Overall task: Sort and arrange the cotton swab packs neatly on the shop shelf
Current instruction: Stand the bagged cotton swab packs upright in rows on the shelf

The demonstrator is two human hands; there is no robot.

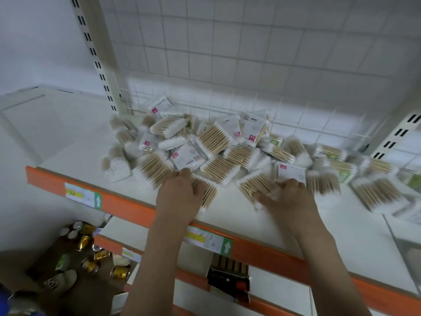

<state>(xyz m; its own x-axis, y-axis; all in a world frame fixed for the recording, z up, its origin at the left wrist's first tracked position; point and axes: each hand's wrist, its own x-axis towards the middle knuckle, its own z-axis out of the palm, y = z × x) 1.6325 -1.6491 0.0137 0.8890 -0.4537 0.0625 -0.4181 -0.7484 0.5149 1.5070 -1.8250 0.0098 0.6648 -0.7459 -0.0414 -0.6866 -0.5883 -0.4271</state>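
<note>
A loose heap of cotton swab packs [218, 142] with wooden sticks and white tips sprawls across the white shelf [355, 238]. Some packs show white labels with a pink mark; a few at the right have green labels [341, 174]. My left hand [182, 195] lies fingers-down on a swab pack [206, 190] at the heap's near edge. My right hand [289, 197] grips another swab pack [257, 185] near the front, thumb along its side. The image is motion-blurred, so exact finger contact is hard to tell.
The shelf has an orange front rail [127, 206] with price labels [83, 195]. A wire grid back panel [227, 65] and slotted uprights [100, 65] stand behind. A lower shelf holds a dark boxed item [227, 279]. Golden cans [88, 245] lie scattered on the floor at lower left.
</note>
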